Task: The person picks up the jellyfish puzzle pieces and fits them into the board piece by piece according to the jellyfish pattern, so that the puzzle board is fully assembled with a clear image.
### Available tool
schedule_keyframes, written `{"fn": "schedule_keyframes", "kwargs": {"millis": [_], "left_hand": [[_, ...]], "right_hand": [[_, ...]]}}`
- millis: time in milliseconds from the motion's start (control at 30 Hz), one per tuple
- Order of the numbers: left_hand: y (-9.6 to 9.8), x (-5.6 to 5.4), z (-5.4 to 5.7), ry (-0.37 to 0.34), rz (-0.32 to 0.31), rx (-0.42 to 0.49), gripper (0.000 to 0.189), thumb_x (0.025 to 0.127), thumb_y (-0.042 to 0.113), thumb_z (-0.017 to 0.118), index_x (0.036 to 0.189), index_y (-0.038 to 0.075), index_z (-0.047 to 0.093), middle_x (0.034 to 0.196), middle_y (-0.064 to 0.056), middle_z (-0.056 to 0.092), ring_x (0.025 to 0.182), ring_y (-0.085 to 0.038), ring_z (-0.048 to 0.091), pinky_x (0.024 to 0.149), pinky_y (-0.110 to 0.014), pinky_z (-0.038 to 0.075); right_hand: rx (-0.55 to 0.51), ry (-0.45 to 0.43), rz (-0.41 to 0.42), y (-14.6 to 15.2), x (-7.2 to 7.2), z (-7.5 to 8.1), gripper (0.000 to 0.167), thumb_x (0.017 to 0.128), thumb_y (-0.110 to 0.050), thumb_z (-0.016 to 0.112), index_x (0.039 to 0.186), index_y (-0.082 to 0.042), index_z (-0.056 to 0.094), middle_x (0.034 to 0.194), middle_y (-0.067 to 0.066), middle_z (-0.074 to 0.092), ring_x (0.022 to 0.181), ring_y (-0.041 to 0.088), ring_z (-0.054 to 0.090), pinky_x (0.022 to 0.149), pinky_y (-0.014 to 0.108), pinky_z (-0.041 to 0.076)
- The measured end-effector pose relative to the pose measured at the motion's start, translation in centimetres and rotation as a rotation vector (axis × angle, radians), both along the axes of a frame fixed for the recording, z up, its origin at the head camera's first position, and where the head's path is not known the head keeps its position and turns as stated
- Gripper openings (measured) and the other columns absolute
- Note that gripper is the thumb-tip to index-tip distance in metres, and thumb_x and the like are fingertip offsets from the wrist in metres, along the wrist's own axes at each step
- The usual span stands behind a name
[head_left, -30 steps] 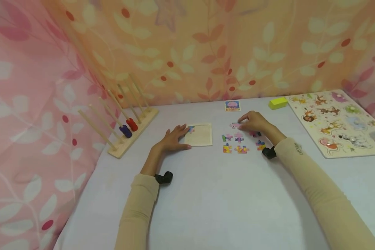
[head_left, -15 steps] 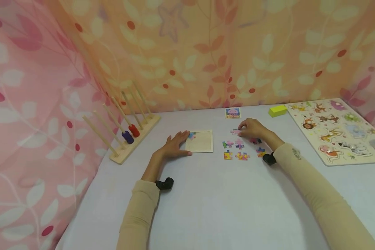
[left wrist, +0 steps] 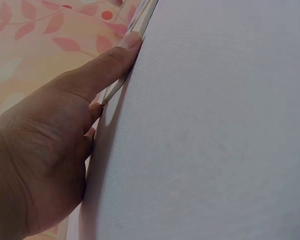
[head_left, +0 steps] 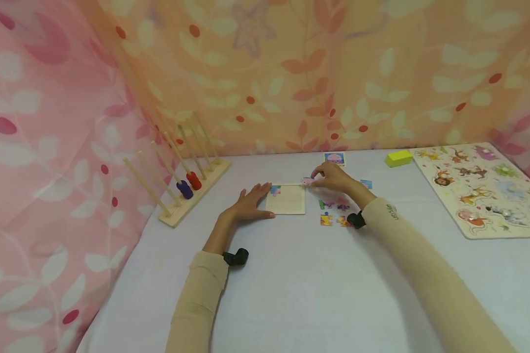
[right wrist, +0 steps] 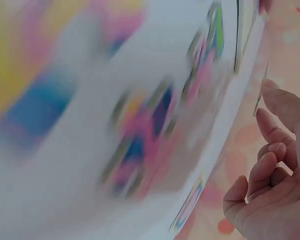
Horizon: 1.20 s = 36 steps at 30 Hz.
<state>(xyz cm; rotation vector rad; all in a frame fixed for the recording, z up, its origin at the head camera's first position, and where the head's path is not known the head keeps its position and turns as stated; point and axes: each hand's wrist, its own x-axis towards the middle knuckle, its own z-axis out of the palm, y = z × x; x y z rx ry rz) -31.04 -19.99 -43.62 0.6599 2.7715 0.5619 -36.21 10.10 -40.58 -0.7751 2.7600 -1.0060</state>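
So the right hand (head_left: 334,177) has moved left since half a second ago, taking one pink jigsaw piece (head_left: 307,181) over to the far right corner of the wooden tray (head_left: 290,201). Far left there's one wooden bead rack (head_left: 198,193) with one blue stack (head_left: 184,189) and one red stack (head_left: 194,181). Next, the left hand (head_left: 247,203), grip spread along the tray's left side. One tray, one corner piece (head_left: 275,190) in its far left. The right grip is pinching the pink piece; its visible end points left, long axis roughly sideways, can't tell if it touches the tray. Then I count five loose pieces (head_left: 326,219) (arm might hide more), one picture card (head_left: 334,158), one yellow block (head_left: 398,158), one animal puzzle board (head_left: 490,191).
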Motion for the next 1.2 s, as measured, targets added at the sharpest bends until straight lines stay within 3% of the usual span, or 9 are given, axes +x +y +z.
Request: {"fn": "schedule_keyframes", "kwargs": {"millis": [400,700,933,1200], "left_hand": [[0.0,-0.2,-0.3,-0.007,-0.009,-0.035,0.090,0.079,0.055,0.061,0.149,0.023,0.015,0.156,0.001,0.008,0.144,-0.022,0.000,0.112,-0.055,-0.004],[0.0,-0.4,-0.1,0.008,-0.010,-0.012,0.088,0.079,0.054,0.062,0.148,0.022,0.018,0.156,0.000,0.011,0.144,-0.023,0.002,0.111,-0.057,-0.003],[-0.1,-0.3,-0.1,-0.003,-0.009,-0.016,0.089,0.078,0.054,0.063,0.148,0.022,0.018,0.156,0.001,0.011,0.144,-0.023,0.002,0.111,-0.057,-0.003],[0.0,-0.3,0.0,0.003,-0.007,-0.013,0.088,0.079,0.055,0.062,0.148,0.023,0.018,0.156,0.002,0.010,0.144,-0.022,0.001,0.112,-0.056,-0.003]], "right_hand": [[-0.013,-0.070,0.055,-4.7,-0.7,-1.4,0.033,0.078,-0.020,0.072,0.104,-0.001,0.066,0.071,0.005,0.045,0.074,0.020,0.041,0.065,0.029,0.031],[-0.009,-0.064,0.056,-5.7,-0.7,-1.3,0.034,0.078,-0.020,0.072,0.106,-0.003,0.066,0.071,0.005,0.044,0.073,0.019,0.040,0.063,0.028,0.030],[-0.038,-0.145,0.079,-5.9,-0.9,-1.4,0.033,0.081,-0.015,0.069,0.113,-0.009,0.066,0.076,0.005,0.052,0.075,0.018,0.038,0.064,0.027,0.030],[0.050,-0.208,0.138,-6.6,-1.4,-0.9,0.029,0.085,-0.014,0.065,0.113,-0.011,0.064,0.058,-0.001,0.038,0.057,0.013,0.032,0.055,0.024,0.028]]}}
